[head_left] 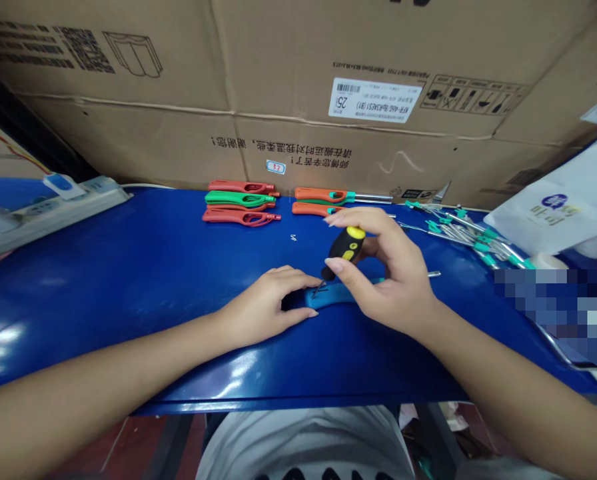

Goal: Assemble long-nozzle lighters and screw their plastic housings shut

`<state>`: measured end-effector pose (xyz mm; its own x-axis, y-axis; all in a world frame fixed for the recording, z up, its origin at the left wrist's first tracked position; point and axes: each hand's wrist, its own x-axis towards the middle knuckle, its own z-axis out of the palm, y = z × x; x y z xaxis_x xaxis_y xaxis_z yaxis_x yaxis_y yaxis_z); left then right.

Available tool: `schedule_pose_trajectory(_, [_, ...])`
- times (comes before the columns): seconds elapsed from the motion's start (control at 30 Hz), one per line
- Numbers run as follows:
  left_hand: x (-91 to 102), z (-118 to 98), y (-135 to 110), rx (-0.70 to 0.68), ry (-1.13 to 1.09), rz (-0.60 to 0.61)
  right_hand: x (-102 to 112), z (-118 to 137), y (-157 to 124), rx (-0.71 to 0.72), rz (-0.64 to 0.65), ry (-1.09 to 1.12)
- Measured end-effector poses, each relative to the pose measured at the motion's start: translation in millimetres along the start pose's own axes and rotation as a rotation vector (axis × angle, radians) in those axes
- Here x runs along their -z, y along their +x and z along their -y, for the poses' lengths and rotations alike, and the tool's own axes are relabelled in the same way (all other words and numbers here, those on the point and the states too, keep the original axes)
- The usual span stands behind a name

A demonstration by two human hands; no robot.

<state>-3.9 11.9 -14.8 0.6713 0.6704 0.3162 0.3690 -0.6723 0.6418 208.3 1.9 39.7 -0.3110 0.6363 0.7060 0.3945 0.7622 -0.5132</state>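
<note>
Blue lighter lay just below and right of the frame's centre. The left hand pinched its left end between thumb and fingers; the right hand gripped a screwdriver, tip down at that end. Screw work seemed in hand; the next move likely called for a well-seated tip and steady turning.

Right hand grips a black-and-yellow screwdriver at a slant, tip down at the left end of a blue lighter; left hand pinches that end, thumb and fingers either side. Lighter lies flat on blue table. Beyond: red and green shells left, orange lighters right, teal-fitted metal rods heaped farther right, cardboard box behind.
</note>
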Motion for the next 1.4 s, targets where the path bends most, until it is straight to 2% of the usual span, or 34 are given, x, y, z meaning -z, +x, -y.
schedule_pose_trajectory(0.1, [0.1,0.3,-0.2,-0.003,-0.006,0.008,-0.7,-0.3,2.4,-0.046,-0.027,0.048])
schedule_pose_trajectory(0.17, [0.5,0.5,0.0,-0.008,-0.005,0.012,-0.9,-2.7,3.7,0.045,-0.125,-0.031])
schedule_pose_trajectory(0.23, [1.0,0.4,0.3,-0.016,-0.002,0.011,0.5,-5.5,4.2,0.159,-0.156,-0.116])
schedule_pose_trajectory(0.3, [1.4,-0.2,0.7,-0.012,-0.001,0.01,3.1,-6.8,3.8,0.17,-0.054,-0.123])
schedule_pose_trajectory(0.37, [1.7,-0.9,1.0,-0.001,0.001,0.013,5.5,-6.0,2.5,0.084,0.079,-0.044])
schedule_pose_trajectory(0.43, [1.7,-1.2,1.1,-0.003,0.002,0.015,6.2,-4.0,1.0,0.012,0.136,0.057])
schedule_pose_trajectory(0.53, [1.3,-0.7,0.8,-0.019,0.008,0.002,5.1,-1.0,0.3,0.058,0.073,0.043])
schedule_pose_trajectory(0.67, [1.1,-0.7,0.7,-0.018,0.003,0.003,5.9,1.2,0.7,0.244,-0.039,-0.188])
schedule_pose_trajectory(0.73, [1.4,-1.1,0.9,-0.006,0.001,0.006,7.5,1.8,0.4,0.196,0.015,-0.164])
schedule_pose_trajectory(0.87, [1.8,-1.2,1.0,0.011,0.002,0.008,8.9,1.7,1.0,0.016,0.178,0.124])
schedule_pose_trajectory(0.93, [1.7,-1.1,0.9,0.007,-0.005,-0.002,9.0,1.7,2.6,0.035,0.16,0.115])
schedule_pose_trajectory(1.07, [1.8,-1.8,0.9,0.007,-0.012,-0.004,10.2,4.1,4.7,0.167,0.034,-0.095])
schedule_pose_trajectory(1.13, [1.9,-2.1,1.0,0.015,-0.005,0.001,10.7,5.3,4.0,0.141,0.077,-0.091])
schedule_pose_trajectory(1.2, [2.0,-2.0,0.9,0.027,0.003,0.011,10.2,5.3,2.7,0.056,0.169,0.011])
schedule_pose_trajectory(1.27, [1.8,-1.7,0.8,0.032,0.007,0.012,8.9,3.9,1.7,0.025,0.208,0.094])
schedule_pose_trajectory(1.33, [1.6,-1.6,0.9,0.027,0.01,0.0,7.6,2.2,1.5,0.078,0.147,0.052])
schedule_pose_trajectory(1.4, [1.6,-1.8,1.1,0.021,0.008,-0.004,7.6,1.8,1.9,0.181,0.052,-0.089])
